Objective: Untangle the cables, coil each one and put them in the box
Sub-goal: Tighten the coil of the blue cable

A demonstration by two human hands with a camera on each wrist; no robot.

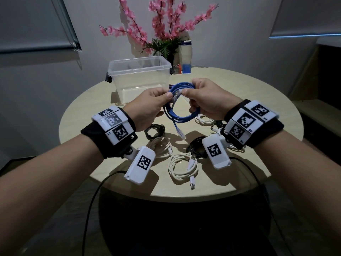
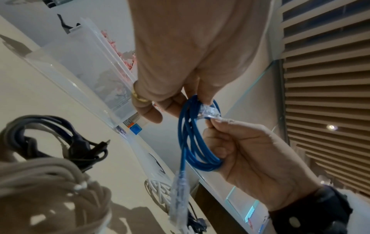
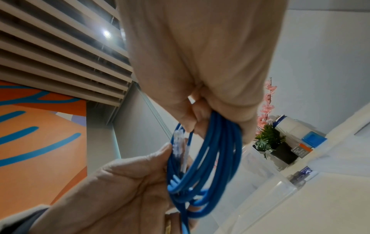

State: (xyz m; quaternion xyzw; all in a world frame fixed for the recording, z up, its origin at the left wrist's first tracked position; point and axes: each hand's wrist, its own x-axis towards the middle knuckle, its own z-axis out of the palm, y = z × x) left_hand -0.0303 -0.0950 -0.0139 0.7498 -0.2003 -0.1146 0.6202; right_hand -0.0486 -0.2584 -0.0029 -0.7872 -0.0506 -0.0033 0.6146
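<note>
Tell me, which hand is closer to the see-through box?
Left. The left hand holds the blue cable just in front of the clear box, overlapping its near wall in the head view. The right hand holds the same coil off to the box's right.

The white marker blocks on the right wristband [image 1: 247,120] carry small labels R1, R2 and R3; print on the other things is too blurred to read.

Left hand [image 1: 150,106] and right hand [image 1: 206,98] raised, facing, fingers curled, pinching.
</note>
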